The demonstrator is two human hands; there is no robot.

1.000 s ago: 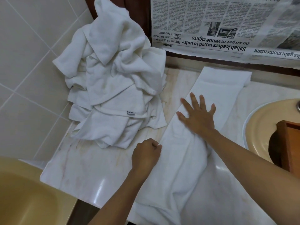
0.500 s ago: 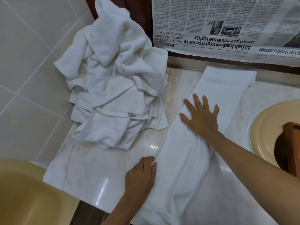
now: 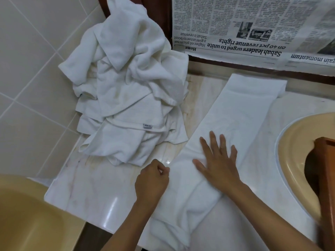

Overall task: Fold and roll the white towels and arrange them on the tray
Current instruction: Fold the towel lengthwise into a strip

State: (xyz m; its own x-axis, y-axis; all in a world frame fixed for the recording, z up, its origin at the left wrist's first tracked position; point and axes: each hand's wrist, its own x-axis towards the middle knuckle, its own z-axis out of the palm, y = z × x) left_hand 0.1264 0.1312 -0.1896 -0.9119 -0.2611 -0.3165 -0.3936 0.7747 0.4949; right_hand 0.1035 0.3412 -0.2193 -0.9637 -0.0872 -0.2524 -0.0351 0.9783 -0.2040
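Lying lengthwise on the marble tabletop (image 3: 90, 187), the long towel (image 3: 233, 115) is folded into a narrow strip with straight, parallel side edges over its far half. Its far end is squared off and sits against the back ledge, just below the lower edge of the newspaper (image 3: 253, 29). Its near end is wrinkled and bunched where it reaches the tabletop's front edge.

The right hand (image 3: 219, 165) lies on the strip's nearer half. Its grip is fully open, with fingers spread and palm pressed flat on the cloth. The left hand (image 3: 152, 180) is at the strip's left edge, close to the right hand. Its grip is closed tight, the fingers curled, and thumb and forefinger pinch that edge.

Left of the strip, a heap of loose towels (image 3: 126, 98) fills the far corner against the tiled wall (image 3: 27, 69). The heap's nearest corner comes just beside the strip's left edge, and I cannot tell whether they touch. Nearer the front, still left of the strip, is a wide patch of bare marble.

Right of the strip only a narrow band of marble lies before the curved rim of the basin (image 3: 297, 145). A wooden tray (image 3: 326, 178) stands in the basin, and only its corner is in view.
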